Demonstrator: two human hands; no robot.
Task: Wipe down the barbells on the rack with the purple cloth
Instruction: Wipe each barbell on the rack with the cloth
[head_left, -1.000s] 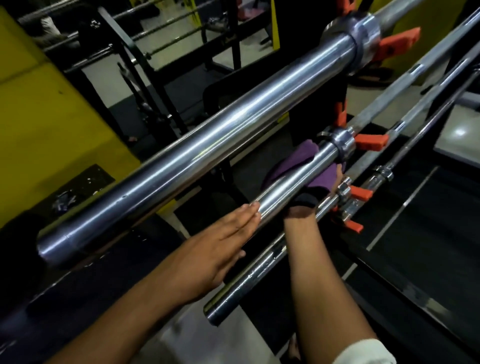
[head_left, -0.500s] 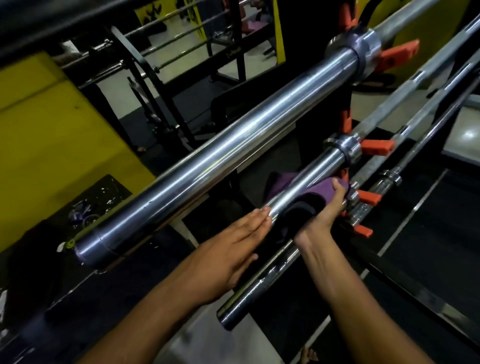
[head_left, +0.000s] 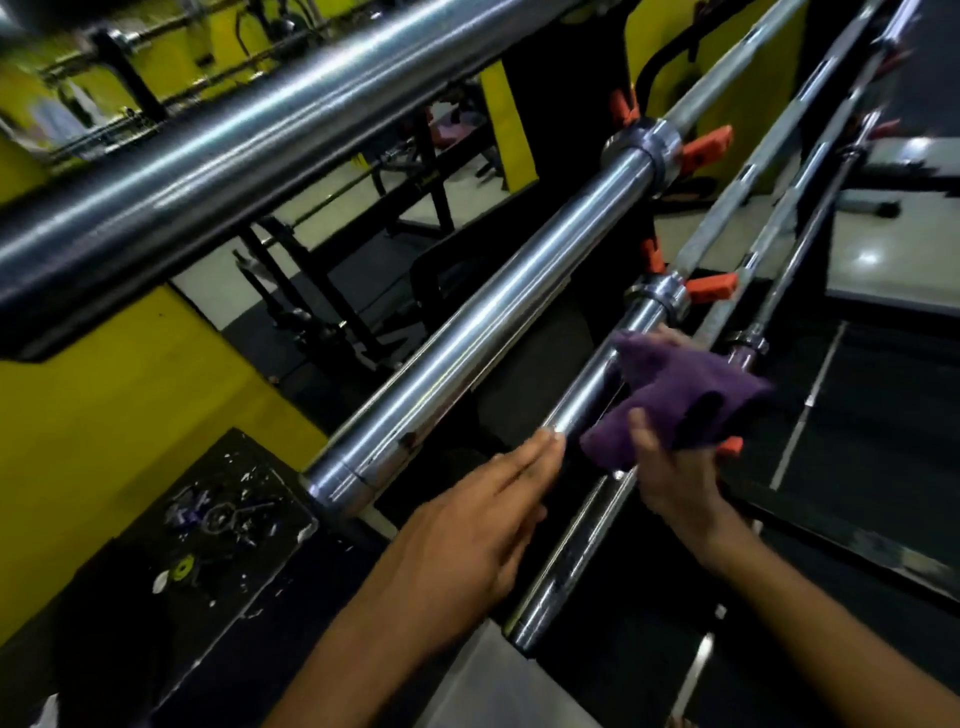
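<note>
Right hand (head_left: 675, 483) grips purple cloth (head_left: 675, 400), fingers curled around bunched fabric, thumb on near side. Cloth sits against third barbell sleeve (head_left: 587, 400), just below its collar (head_left: 657, 296). Left hand (head_left: 467, 540) flat, fingers straight and together, fingertips touching same sleeve near cloth. Second barbell sleeve (head_left: 467, 338) above, untouched. Orange rack pegs (head_left: 711, 288) beside collars.

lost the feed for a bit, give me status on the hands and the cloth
Right hand gripping purple cloth against a lower bar. Left hand open, fingertips on that bar's sleeve. Nothing in the way.
</note>
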